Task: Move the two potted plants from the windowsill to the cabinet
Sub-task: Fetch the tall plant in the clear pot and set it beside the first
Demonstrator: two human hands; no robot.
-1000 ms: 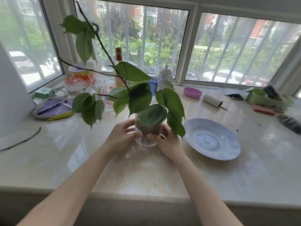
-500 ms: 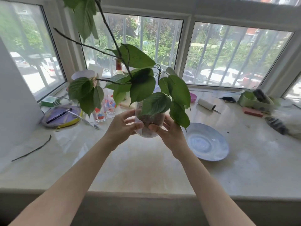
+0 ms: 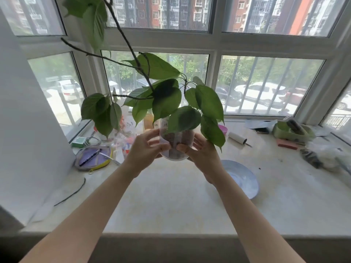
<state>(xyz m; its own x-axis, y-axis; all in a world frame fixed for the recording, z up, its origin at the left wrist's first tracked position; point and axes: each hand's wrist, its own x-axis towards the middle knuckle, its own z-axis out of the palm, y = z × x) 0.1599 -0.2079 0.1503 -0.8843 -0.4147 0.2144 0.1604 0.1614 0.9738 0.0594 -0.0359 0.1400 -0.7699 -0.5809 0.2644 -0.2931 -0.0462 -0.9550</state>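
**Both hands hold a potted plant above the windowsill**

The potted plant (image 3: pixel 176 141) sits in a clear plastic cup with dark soil showing through the wall. It is lifted clear of the windowsill (image 3: pixel 171 202), held upright in front of the window (image 3: pixel 266 82). The left hand (image 3: pixel 144 150) wraps the cup's left side, fingers curled round it and thumb pressed on the front. The right hand (image 3: pixel 201 154) does the same on the right side, fingers closed on the cup's wall and thumb meeting the front near the other thumb. Both hands grip the cup firmly between them.

Long thin branches rise from the cup toward the upper left, and broad green leaves hang over the cup's rim and the right hand.

Just right of the cup and lower, a blue plate (image 3: pixel 245 181) lies flat on the windowsill, partly behind the right forearm. Further right of the cup lie a white roll (image 3: pixel 237 138), a pink bowl (image 3: pixel 222 128) partly behind a leaf, and a green box (image 3: pixel 290 130). Left of the cup lies a purple pouch (image 3: pixel 93 158) with a pen (image 3: pixel 89 157) on it, and a small green and white carton (image 3: pixel 78 141) behind it. Clear bottles with coloured labels stand just behind the left hand; their print is too blurred to read. A dark cord (image 3: pixel 72 192) trails on the windowsill well left of the cup.
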